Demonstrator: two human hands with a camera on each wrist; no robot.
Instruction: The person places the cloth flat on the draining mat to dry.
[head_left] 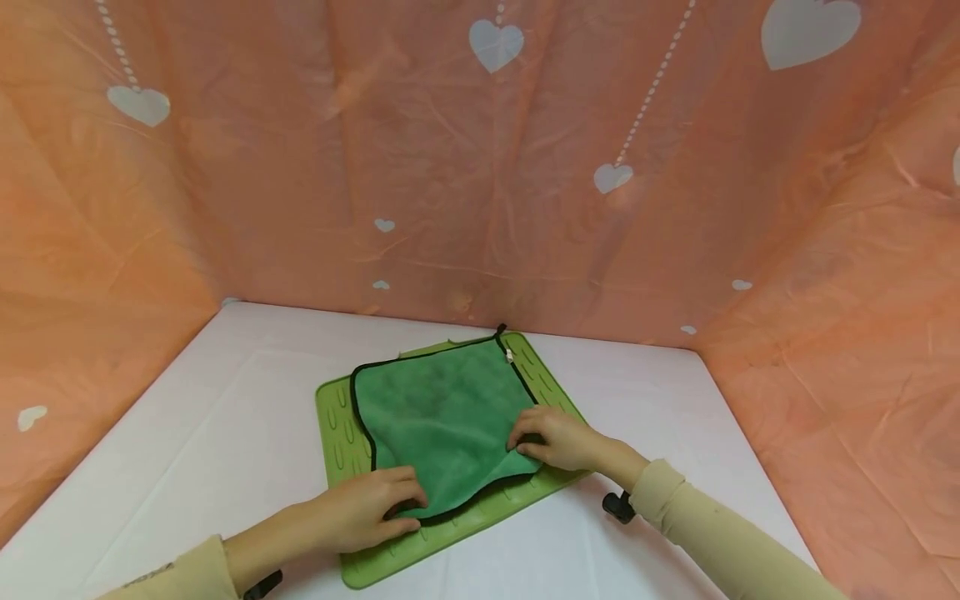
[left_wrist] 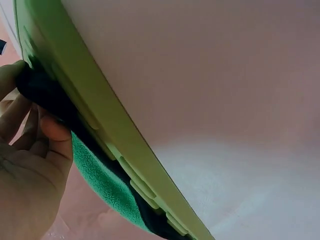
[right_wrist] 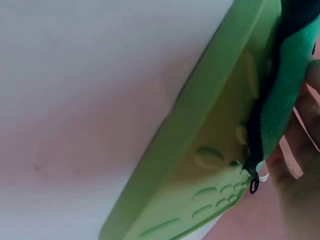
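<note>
A green cloth [head_left: 442, 408] with black edging lies spread over a lime-green ridged mat [head_left: 330, 433]. My left hand [head_left: 371, 507] pinches the cloth's near left corner between thumb and fingers. Farther right, my right hand [head_left: 562, 437] grips the cloth near its near right corner, where the fabric is gathered up. The left wrist view has the left hand [left_wrist: 30, 170] at the black edging, with the cloth [left_wrist: 107, 192] bulging just above the mat [left_wrist: 105, 115]. In the right wrist view, the cloth [right_wrist: 280, 95] partly hides the right hand's fingertips.
The mat rests on a white-covered table [head_left: 202, 433]. Orange-pink curtains [head_left: 450, 167] with white hearts enclose it behind and on both sides. Black straps [head_left: 618, 506] are at the wrists. A small black loop [head_left: 501, 330] sticks up at the cloth's far right corner.
</note>
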